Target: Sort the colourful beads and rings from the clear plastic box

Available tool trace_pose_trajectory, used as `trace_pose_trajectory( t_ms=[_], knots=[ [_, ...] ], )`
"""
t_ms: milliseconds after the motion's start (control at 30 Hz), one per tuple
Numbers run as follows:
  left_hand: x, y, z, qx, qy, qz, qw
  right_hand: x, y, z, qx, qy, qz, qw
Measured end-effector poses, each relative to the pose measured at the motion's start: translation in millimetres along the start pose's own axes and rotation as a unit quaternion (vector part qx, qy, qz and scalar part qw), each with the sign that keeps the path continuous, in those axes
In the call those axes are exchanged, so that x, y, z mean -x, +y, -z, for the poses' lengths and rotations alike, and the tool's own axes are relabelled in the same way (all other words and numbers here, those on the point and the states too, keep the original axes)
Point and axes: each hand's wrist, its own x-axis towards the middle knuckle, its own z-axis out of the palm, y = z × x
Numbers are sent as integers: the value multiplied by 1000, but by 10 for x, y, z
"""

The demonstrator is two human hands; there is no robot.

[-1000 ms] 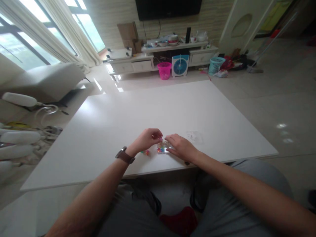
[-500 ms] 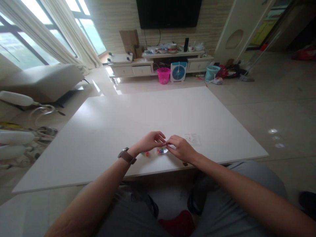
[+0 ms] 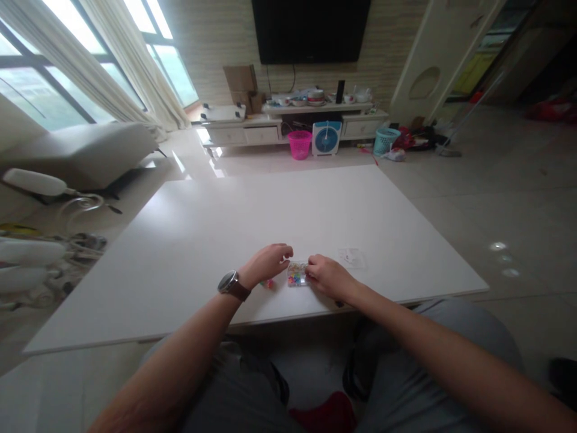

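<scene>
A small clear compartment box [image 3: 296, 280] with colourful beads lies on the white table, between my hands. My left hand [image 3: 268, 262] is just left of the box, its thumb and fingers apart and nothing visible between them. Over the box's right side, my right hand [image 3: 330, 276] has its fingers bent and pressed together; whatever they hold is hidden. Several small red and green pieces [image 3: 269, 284] lie below my left wrist. Beyond my right hand lies a flat clear piece of plastic [image 3: 351, 258]. A small dark piece [image 3: 339, 304] shows under my right wrist.
The white table [image 3: 216, 228] reaches far ahead, its near edge just above my legs. Past it stand a pink basket [image 3: 300, 145], a blue fan [image 3: 326, 138] and a low cabinet [image 3: 261, 135]. A white metal-framed chair [image 3: 36, 182] is at the left.
My hands have moved apart from their meeting point above the box. The left went slightly left, and the right came down to the box's right side. More of the box shows now.
</scene>
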Motion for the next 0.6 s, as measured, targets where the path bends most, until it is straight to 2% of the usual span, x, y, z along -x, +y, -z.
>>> trace_pose_trajectory(
  t_ms=[233,433,600],
  knots=[
    [25,17,3,11,-21,-23,999,-7,-35,29,20,-24,1,1000],
    [38,33,-14,36,-74,-63,995,-12,-34,-1,29,-33,16,999],
    [52,1,-72,31,-64,-93,993,-6,-29,5,36,-29,27,999]
  ],
)
